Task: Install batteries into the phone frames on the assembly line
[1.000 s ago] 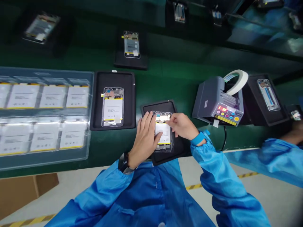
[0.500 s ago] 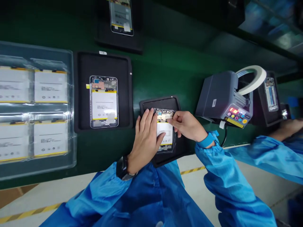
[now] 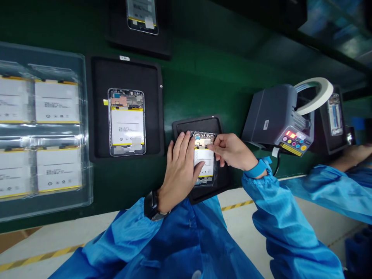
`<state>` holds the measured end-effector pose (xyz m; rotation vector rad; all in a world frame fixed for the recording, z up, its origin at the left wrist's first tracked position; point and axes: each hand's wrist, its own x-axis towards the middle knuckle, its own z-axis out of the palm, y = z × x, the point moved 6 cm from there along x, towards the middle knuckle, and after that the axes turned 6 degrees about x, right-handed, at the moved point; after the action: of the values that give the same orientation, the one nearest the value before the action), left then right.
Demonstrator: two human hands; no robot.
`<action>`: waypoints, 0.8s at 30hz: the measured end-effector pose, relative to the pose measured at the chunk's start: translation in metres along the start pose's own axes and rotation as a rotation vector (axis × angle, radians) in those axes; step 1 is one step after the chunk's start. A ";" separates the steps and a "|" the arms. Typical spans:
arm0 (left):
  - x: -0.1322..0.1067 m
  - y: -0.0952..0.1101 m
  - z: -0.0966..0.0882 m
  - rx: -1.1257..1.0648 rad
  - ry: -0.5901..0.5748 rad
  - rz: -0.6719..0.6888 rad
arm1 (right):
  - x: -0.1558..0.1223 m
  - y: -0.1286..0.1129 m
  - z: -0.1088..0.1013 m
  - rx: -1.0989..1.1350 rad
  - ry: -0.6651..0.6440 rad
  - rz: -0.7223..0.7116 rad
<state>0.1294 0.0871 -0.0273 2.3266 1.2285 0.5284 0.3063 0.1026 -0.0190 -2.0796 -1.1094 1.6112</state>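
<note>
The left hand [image 3: 180,172] is resting flat and spread on an open phone frame [image 3: 204,159], which is lying on a black mat [image 3: 186,126] at lower centre, with fingertips touching its battery [image 3: 204,164], while the right hand [image 3: 232,152] is narrowing to a pinch at its circuit board [image 3: 203,141], gripping nothing I can make out

This is a factory where people build phones in a row. A long green workbench [image 3: 197,89] holds open phones [image 3: 126,122] on black mats [image 3: 99,108], a clear tray [image 3: 43,207] of batteries [image 3: 56,101], and a tape machine [image 3: 273,114]. Workers wear blue coats [image 3: 287,228].
</note>
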 end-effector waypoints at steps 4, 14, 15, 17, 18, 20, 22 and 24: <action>0.000 0.000 0.001 0.006 -0.005 -0.003 | 0.001 0.002 0.000 -0.024 0.033 -0.008; 0.000 0.000 0.001 0.020 -0.015 0.006 | 0.003 -0.001 0.000 -0.022 0.002 0.056; 0.000 0.000 0.002 0.013 -0.017 0.003 | 0.002 -0.002 0.000 -0.010 0.000 0.077; 0.000 0.000 0.002 0.001 -0.009 -0.001 | 0.002 -0.003 0.000 0.009 0.004 0.108; 0.000 0.000 0.002 -0.002 -0.003 0.000 | 0.002 -0.004 0.001 0.013 0.010 0.117; 0.000 0.000 0.001 -0.004 0.014 0.007 | 0.002 -0.004 0.001 0.010 0.025 0.122; -0.001 -0.001 0.002 -0.007 0.024 0.015 | 0.002 -0.004 0.001 0.009 0.038 0.116; -0.001 -0.001 0.002 -0.011 0.029 0.022 | 0.002 -0.003 0.002 0.023 0.032 0.106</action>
<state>0.1291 0.0866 -0.0294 2.3331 1.2118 0.5773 0.3037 0.1061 -0.0188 -2.1747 -0.9810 1.6233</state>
